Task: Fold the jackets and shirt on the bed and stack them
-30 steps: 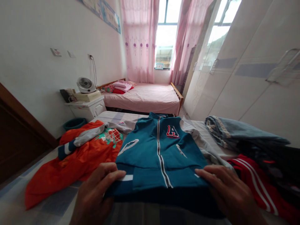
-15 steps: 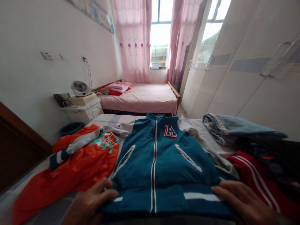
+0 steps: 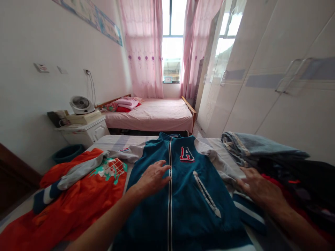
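A teal zip-up jacket (image 3: 188, 195) with grey sleeves and a red-and-white letter A lies front side up, its collar toward the far end. My left hand (image 3: 154, 177) is over the jacket's chest by the zipper, fingers apart and holding nothing. On the other side, my right hand (image 3: 258, 184) is at the grey sleeve (image 3: 222, 167), thumb and fingers apart; whether it touches the cloth I cannot tell. Below that hand shows the sleeve's striped cuff (image 3: 248, 211). My left forearm covers one of the jacket's pockets.
An orange garment (image 3: 78, 198) lies left of the jacket, under its other sleeve. Folded jeans (image 3: 264, 144) and dark clothes (image 3: 300, 181) are at the right. Beyond stand a pink-covered bed (image 3: 154, 115), a nightstand (image 3: 96, 134) with a fan (image 3: 81, 104), and a wardrobe (image 3: 261, 104).
Both hands have let go of the jacket's bottom hem and moved forward, the left to the chest, the right to the sleeve. The view has shifted slightly.
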A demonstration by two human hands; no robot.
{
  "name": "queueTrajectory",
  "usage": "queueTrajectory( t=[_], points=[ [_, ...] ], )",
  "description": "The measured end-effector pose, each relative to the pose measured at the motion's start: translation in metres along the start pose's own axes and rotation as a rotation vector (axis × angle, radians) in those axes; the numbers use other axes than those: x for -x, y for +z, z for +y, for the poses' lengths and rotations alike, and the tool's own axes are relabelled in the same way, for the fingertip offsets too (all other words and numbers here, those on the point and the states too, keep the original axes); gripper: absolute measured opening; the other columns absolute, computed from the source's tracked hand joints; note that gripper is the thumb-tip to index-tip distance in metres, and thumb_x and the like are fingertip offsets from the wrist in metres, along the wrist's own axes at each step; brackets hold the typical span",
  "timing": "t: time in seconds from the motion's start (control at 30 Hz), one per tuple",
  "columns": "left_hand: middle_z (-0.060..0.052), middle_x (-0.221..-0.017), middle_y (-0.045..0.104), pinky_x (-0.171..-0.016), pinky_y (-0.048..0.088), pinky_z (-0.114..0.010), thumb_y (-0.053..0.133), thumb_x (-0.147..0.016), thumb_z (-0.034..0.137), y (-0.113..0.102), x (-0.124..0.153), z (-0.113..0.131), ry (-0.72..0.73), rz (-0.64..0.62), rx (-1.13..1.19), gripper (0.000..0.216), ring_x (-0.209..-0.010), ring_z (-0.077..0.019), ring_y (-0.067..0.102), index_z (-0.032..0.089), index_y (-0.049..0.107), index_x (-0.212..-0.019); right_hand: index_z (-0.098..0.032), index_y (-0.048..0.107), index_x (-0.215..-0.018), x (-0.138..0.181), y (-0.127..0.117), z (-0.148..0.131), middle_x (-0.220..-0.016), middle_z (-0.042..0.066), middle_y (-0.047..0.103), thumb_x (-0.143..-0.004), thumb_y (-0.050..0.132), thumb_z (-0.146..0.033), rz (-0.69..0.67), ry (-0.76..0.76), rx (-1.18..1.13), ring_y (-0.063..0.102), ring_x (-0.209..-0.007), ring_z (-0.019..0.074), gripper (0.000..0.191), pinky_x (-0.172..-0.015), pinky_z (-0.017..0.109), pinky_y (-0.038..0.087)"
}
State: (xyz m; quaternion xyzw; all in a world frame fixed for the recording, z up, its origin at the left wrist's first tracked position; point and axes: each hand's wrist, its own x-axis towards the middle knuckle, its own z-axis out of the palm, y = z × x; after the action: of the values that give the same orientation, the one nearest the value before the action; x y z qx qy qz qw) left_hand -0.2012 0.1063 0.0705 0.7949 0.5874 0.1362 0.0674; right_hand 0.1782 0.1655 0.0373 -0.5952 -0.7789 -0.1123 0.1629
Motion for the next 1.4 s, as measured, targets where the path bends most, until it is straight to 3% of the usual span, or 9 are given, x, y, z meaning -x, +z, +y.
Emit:
queueTrajectory(
  t=[0.23,0.4,0.5,0.57,0.67,0.8,0.9,1.23,1.4],
  points=[
    [-0.011,-0.145,0.038,-0.11,0.023,-0.052,0.041,-0.092,0.041,0.071,-0.028,-0.015,-0.131,0.079,-0.023,0.045,-0.135,-0.0278,0.031,0.024,0.048,-0.133,-0.02,0.062,-0.079,-0.041,0.013,-0.004,-0.082,0.009,0.068,-0.082,0.04,-0.026,-0.439,0.139,0.119,0.065,-0.08,0.0262,0.023,-0.065,0.033,0.041],
    [-0.007,-0.146,0.037,-0.11,0.021,-0.052,0.034,-0.093,0.048,0.074,-0.027,-0.024,-0.119,0.094,-0.01,0.046,-0.136,-0.025,0.029,0.029,0.046,-0.134,-0.019,0.061,-0.092,-0.088,-0.036,0.046,-0.102,0.017,0.064,-0.087,0.036,-0.031,-0.013,0.38,0.233,0.062,-0.076,0.0279,0.028,-0.061,0.038,0.038],
    [-0.007,-0.147,0.036,-0.111,0.019,-0.052,0.033,-0.093,0.05,0.077,-0.03,-0.025,-0.124,0.111,0.009,0.048,-0.137,-0.0252,0.027,0.029,0.046,-0.134,-0.015,0.063,-0.099,-0.115,-0.052,0.059,-0.107,0.021,0.06,-0.083,0.04,-0.022,0.095,0.453,0.291,0.061,-0.085,0.0321,0.029,-0.064,0.043,0.041],
    [-0.008,-0.146,0.036,-0.111,0.018,-0.053,0.033,-0.093,0.051,0.079,-0.031,-0.025,-0.123,0.117,0.023,0.049,-0.137,-0.0253,0.027,0.029,0.046,-0.134,-0.01,0.061,-0.108,-0.128,-0.05,0.033,-0.109,0.023,0.058,-0.081,0.041,-0.02,0.173,0.309,0.201,0.057,-0.099,0.0334,0.036,-0.076,0.045,0.044],
    [-0.008,-0.147,0.036,-0.111,0.018,-0.053,0.032,-0.092,0.052,0.079,-0.031,-0.025,-0.115,0.118,0.035,0.049,-0.137,-0.0254,0.026,0.029,0.046,-0.134,-0.006,0.054,-0.118,-0.132,-0.028,-0.055,-0.116,0.019,0.057,-0.085,0.039,-0.029,0.243,0.012,-0.167,0.051,-0.112,0.0271,0.043,-0.095,0.039,0.041],
    [-0.008,-0.147,0.034,-0.111,0.017,-0.053,0.035,-0.092,0.051,0.077,-0.03,-0.024,-0.124,0.113,0.038,0.049,-0.137,-0.0264,0.026,0.029,0.044,-0.135,-0.019,0.04,-0.137,-0.106,0.022,-0.181,-0.145,0.008,0.037,-0.091,0.037,-0.039,-0.011,-0.266,-0.425,0.036,-0.131,0.021,0.05,-0.106,0.038,0.033],
    [-0.006,-0.147,0.034,-0.111,0.018,-0.053,0.034,-0.093,0.047,0.075,-0.029,-0.024,-0.115,0.113,0.052,0.047,-0.137,-0.0248,0.026,0.03,0.039,-0.137,-0.022,0.04,-0.138,-0.085,0.059,-0.221,-0.149,0.003,0.032,-0.092,0.035,-0.038,-0.164,-0.423,-0.344,0.023,-0.138,0.0224,0.049,-0.111,0.044,0.021],
    [-0.007,-0.146,0.036,-0.111,0.019,-0.051,0.044,-0.089,0.047,0.068,-0.028,-0.025,-0.122,0.084,0.066,0.047,-0.136,-0.0243,0.028,0.03,0.045,-0.133,-0.014,0.038,-0.14,-0.118,0.101,-0.122,-0.148,0.009,0.031,-0.094,0.03,-0.043,-0.269,-0.008,0.076,0.027,-0.136,0.0243,0.055,-0.109,0.043,0.022],
    [-0.006,-0.147,0.036,-0.112,0.019,-0.051,0.045,-0.089,0.045,0.067,-0.028,-0.025,-0.12,0.073,0.072,0.047,-0.136,-0.024,0.028,0.03,0.045,-0.133,-0.012,0.041,-0.138,-0.12,0.108,-0.11,-0.147,0.012,0.034,-0.093,0.031,-0.041,-0.223,0.018,0.125,0.03,-0.135,0.0245,0.054,-0.108,0.041,0.024]
  ],
)
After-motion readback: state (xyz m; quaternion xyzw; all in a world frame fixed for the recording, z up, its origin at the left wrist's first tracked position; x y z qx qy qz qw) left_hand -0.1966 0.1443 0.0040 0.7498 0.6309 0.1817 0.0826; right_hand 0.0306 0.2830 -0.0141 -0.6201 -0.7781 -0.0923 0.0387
